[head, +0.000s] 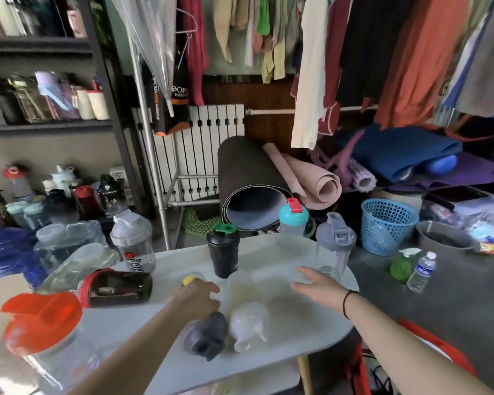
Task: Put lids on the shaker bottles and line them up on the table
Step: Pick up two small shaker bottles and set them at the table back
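On the white table (pixel 311 326) stand a black shaker with a green-capped lid (pixel 223 252), a clear one with a grey lid (pixel 334 246) and a teal-lidded one (pixel 293 220) at the far edge. A clear open cup (pixel 241 287) stands mid-table. My left hand (pixel 198 295) is closed over a clear bottle with a yellow cap (pixel 189 279). A dark grey lid (pixel 206 334) and a white lid (pixel 250 323) lie near the front edge. My right hand (pixel 315 286) hovers with fingers spread, holding nothing, just right of the cup.
At the left lie a dark bottle with a red lid (pixel 117 289) on its side, a clear shaker with a grey lid (pixel 133 242) and a large orange-lidded jug (pixel 40 323). A blue basket (pixel 387 225), a green spray bottle (pixel 402 265) and a water bottle (pixel 421 270) sit on the floor at the right.
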Tool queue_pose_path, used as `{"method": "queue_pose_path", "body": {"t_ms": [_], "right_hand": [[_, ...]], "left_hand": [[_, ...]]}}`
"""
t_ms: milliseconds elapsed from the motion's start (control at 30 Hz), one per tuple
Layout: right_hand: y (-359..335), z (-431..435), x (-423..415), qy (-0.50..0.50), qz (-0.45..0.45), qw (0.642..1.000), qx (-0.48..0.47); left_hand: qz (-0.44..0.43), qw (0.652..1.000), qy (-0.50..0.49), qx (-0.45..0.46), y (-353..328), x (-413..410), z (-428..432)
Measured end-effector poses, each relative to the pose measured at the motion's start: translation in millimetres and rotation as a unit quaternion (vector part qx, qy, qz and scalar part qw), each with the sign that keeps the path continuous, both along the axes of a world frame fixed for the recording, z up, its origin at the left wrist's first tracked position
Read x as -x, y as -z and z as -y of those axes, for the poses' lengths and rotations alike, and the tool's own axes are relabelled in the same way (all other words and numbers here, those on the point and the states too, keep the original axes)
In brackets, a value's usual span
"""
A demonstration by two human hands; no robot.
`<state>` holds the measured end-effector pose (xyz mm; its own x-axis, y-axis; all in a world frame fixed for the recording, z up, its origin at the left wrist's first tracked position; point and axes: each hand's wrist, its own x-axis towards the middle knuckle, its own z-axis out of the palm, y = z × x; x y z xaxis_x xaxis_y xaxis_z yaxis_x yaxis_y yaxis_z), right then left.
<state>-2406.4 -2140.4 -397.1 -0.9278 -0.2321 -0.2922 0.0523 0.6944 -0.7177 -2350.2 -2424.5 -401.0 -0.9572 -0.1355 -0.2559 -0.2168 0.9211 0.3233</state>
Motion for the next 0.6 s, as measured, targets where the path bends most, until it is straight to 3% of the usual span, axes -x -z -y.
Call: {"method": "queue_pose_path", "body": {"t_ms": [167, 300, 433, 600], "right_hand": [[29, 12, 23, -0.049, -0.007, 0.998, -0.026], [54, 27, 35, -0.053, -0.068, 0.996, -0.013], [81, 43, 45, 0.045, -0.120, 0.990, 0.062], [96, 59, 66, 0.244, -0.155, 0.933, 0.214]], "left_hand": [[-0.005, 0.999, -0.011, 0.038, 1, 32, -3], [-0.089, 0.991, -0.098, 0.003, 2, 53, 7], [-0.128, 0.952, -0.189, -0.206, 6, 79, 19], [-0.133, 0.894, -0.136, -0.406, 15, 105, 2]]}}
